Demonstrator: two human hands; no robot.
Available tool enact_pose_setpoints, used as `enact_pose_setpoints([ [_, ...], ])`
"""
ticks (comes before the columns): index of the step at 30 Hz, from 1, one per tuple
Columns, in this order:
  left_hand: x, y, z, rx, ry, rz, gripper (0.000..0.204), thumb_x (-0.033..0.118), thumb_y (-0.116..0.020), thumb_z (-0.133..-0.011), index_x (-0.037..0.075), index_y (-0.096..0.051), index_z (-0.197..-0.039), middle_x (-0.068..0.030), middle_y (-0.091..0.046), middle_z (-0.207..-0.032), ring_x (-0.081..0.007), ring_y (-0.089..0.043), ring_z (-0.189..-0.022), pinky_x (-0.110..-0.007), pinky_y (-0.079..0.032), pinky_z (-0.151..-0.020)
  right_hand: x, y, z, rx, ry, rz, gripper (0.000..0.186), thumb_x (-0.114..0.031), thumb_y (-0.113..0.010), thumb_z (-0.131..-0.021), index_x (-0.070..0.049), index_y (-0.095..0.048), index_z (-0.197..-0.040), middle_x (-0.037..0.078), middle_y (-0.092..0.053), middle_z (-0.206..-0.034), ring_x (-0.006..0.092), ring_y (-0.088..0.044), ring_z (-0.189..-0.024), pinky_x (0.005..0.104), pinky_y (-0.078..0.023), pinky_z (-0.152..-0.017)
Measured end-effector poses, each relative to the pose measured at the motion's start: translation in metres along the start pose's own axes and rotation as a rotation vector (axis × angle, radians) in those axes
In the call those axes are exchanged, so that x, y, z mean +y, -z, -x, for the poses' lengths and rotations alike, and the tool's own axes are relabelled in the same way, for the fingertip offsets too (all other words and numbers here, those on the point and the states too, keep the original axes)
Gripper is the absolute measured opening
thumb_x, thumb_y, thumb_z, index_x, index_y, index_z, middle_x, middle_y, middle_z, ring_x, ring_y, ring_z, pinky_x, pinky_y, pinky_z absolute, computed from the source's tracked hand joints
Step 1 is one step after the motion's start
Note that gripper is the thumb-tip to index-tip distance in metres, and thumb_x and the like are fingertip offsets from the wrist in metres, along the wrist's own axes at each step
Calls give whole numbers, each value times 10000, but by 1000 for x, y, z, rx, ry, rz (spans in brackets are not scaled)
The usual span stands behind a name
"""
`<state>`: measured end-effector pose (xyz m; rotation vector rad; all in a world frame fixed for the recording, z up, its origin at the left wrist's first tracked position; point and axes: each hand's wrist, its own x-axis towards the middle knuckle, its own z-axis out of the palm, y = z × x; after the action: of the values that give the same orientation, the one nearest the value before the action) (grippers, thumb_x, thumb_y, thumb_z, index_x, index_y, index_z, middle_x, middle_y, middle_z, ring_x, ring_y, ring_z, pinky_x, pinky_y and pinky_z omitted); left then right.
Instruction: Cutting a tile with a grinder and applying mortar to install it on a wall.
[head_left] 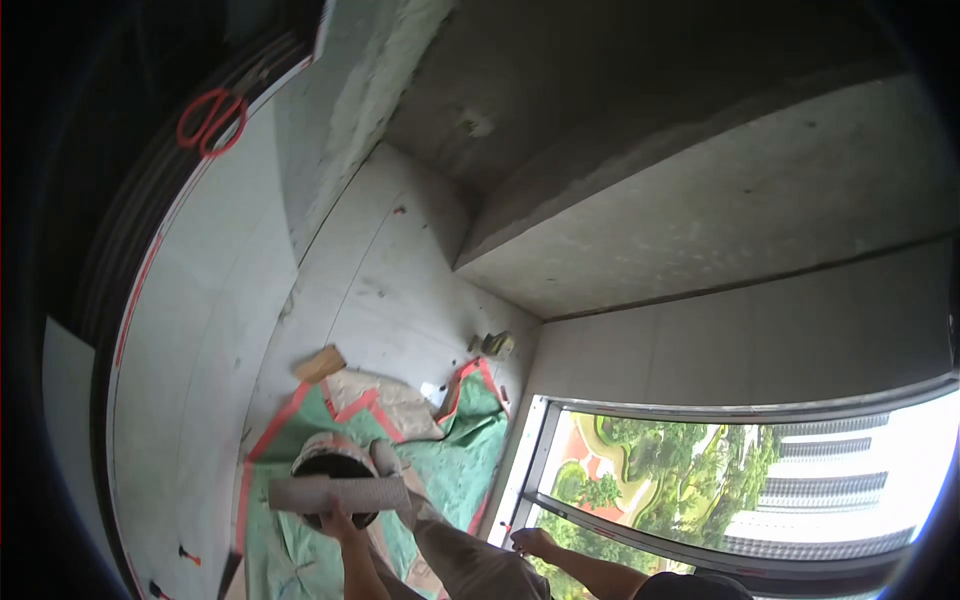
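Note:
My left hand point(336, 518) grips a long pale grey textured roll point(380, 493) held crosswise above an open white bucket point(322, 448) with a dark interior. The bucket stands on a green protective sheet point(450, 468) edged with pink tape. My right hand point(532, 543) is at the lower middle, beside the window frame point(545, 442), with its fingers curled; what they hold, if anything, is too small to make out. My trousered leg point(465, 560) and pale shoe point(385, 457) show just right of the bucket.
Grey panelled walls and a concrete beam point(700, 180) surround me. A window at right looks onto trees and buildings. A brown piece point(320, 364), a small yellowish tool point(496, 343) and a beige sheet point(385, 405) lie beyond the bucket. Red-handled scissors point(210, 120) show at upper left.

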<state>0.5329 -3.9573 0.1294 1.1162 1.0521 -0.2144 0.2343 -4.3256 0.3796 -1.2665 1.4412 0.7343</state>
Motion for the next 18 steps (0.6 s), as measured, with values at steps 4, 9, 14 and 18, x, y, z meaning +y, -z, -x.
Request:
enact_pose_setpoints([
  [4, 127, -126, 61, -678, -77, -253, 486, 276, -796, -1059, 36, -673, -1463, -122, -760, -1307, -263, -731, -1146, -454, -603, -984, -43, -38, -13, -89, 258, 163, 338, -413, -663, -1085, -130, -813, -1191, 5, -749, -927, 130, -703, -774, 339, -599, -729],
  [9, 266, -182, 131, -1038, -450, -786, 410, 339, -725, -1115, 14, -707, -1366, -123, -776, -1214, -238, -713, -1085, -398, -587, -952, -193, -32, 80, 316, 1129, 513, 253, -274, -763, -1053, -83, -809, -1213, 79, -806, -976, 186, -772, -856, 397, -633, -762],
  [14, 278, -177, 232, -1050, -771, -939, 381, 362, -680, -1143, 0, -739, -1251, -133, -790, -1108, -248, -709, -1023, -382, -574, -930, -284, 3, 222, 55, 1357, -38, 334, -358, -772, -1076, -64, -800, -1232, 84, -807, -1003, 178, -773, -907, 388, -638, -789],
  [18, 299, -172, 286, -1070, -1009, -921, 339, 320, -674, -1097, -1, -743, -1176, -214, -787, -1052, -355, -708, -974, -465, -562, -935, -285, 4, 271, -423, 1221, -374, 478, -455, -761, -1084, -3, -780, -1237, 96, -803, -1066, 190, -772, -931, 359, -643, -823],
])
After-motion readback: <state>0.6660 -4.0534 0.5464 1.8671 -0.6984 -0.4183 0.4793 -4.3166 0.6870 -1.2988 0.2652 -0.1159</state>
